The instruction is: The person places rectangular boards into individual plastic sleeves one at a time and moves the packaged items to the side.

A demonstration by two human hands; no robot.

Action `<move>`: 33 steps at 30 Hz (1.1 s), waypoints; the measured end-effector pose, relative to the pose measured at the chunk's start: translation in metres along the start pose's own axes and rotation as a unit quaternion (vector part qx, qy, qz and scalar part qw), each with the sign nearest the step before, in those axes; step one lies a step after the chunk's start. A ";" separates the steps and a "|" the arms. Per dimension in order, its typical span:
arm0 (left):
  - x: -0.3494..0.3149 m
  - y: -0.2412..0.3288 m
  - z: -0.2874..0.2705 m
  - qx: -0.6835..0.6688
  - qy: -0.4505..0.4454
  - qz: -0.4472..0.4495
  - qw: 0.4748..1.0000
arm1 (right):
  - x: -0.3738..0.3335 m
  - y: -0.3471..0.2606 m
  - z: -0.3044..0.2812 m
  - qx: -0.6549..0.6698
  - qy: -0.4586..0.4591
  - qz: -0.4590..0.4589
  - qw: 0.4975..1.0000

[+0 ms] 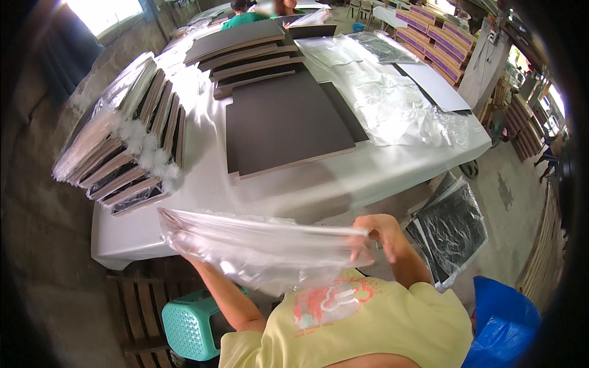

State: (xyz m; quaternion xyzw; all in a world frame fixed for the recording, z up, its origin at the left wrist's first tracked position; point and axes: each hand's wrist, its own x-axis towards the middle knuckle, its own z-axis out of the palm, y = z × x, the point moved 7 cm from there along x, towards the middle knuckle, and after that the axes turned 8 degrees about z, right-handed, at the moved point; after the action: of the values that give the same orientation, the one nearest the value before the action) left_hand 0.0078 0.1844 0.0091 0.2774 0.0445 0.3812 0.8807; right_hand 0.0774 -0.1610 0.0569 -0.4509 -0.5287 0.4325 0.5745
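Observation:
A clear plastic bag (264, 248) is stretched sideways in front of my chest, partly blurred. My right hand (377, 233) is closed on its right end, with the fingers bent around the edge. At the bag's left end my left hand (179, 239) shows only faintly through the film, and its fingers are hidden. Beyond the bag, a large dark flat panel (285, 122) lies on top of another on the table (208, 184), which has a whitish plastic cover. Behind it is a stepped stack of similar dark panels (242, 46).
Plastic-wrapped panels (126, 141) stand stacked at the table's left. Loose clear film (392, 104) and a white sheet (435, 86) lie at the right. A wrapped dark panel (451, 227) is low at my right. A green stool (190, 328) stands lower left. A co-worker (242, 15) is at the far end.

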 end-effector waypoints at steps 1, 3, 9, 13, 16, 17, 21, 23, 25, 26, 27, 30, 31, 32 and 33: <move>-0.003 0.003 0.006 -0.013 -0.023 0.003 1.000 | -0.007 0.001 -0.012 0.017 0.072 0.009 0.997; -0.022 -0.024 0.013 -0.018 -0.062 -0.032 0.997 | -0.027 0.010 -0.048 0.089 0.250 -0.002 0.964; -0.065 -0.085 0.021 -0.027 -0.116 -0.127 0.985 | -0.019 0.010 -0.015 0.011 0.055 0.038 0.998; -0.032 -0.055 0.021 -0.073 -0.111 -0.071 0.989 | -0.006 0.026 -0.015 0.008 0.004 0.059 0.998; -0.043 -0.082 0.018 -0.067 -0.116 -0.093 0.987 | -0.043 0.016 -0.095 0.158 0.318 -0.028 0.935; -0.049 -0.086 0.011 -0.055 -0.113 -0.096 0.987 | -0.057 0.007 -0.113 0.180 0.382 -0.076 0.903; -0.076 -0.089 0.005 -0.045 -0.130 -0.128 0.982 | -0.086 0.004 -0.089 0.074 0.349 0.018 0.934; -0.050 -0.059 0.001 -0.075 -0.132 -0.100 0.983 | -0.077 0.014 -0.060 0.017 0.240 0.068 0.968; -0.032 -0.038 0.000 -0.101 -0.133 -0.066 0.984 | -0.065 0.026 -0.041 0.000 0.163 0.088 0.983; -0.026 -0.030 0.003 -0.098 -0.134 -0.048 0.985 | -0.058 0.033 -0.037 0.008 0.144 0.090 0.985; -0.023 -0.024 0.005 -0.099 -0.135 -0.032 0.985 | -0.053 0.037 -0.036 0.007 0.127 0.098 0.987; -0.022 -0.028 0.012 -0.080 -0.153 -0.036 0.984 | -0.051 0.043 -0.049 0.012 0.150 0.131 0.980; -0.025 -0.036 0.012 -0.059 -0.165 -0.051 0.983 | -0.055 0.043 -0.059 0.015 0.177 0.135 0.975; -0.031 -0.049 0.009 -0.026 -0.183 -0.073 0.980 | -0.061 0.044 -0.072 0.029 0.218 0.130 0.967; -0.037 -0.057 0.006 0.006 -0.203 -0.100 0.974 | -0.067 0.038 -0.089 0.058 0.281 0.104 0.952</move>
State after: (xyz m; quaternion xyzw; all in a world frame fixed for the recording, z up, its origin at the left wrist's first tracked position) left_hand 0.0202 0.1246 -0.0204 0.3486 -0.1053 0.2268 0.9033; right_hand 0.1611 -0.2234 0.0019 -0.5725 -0.2698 0.3760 0.6768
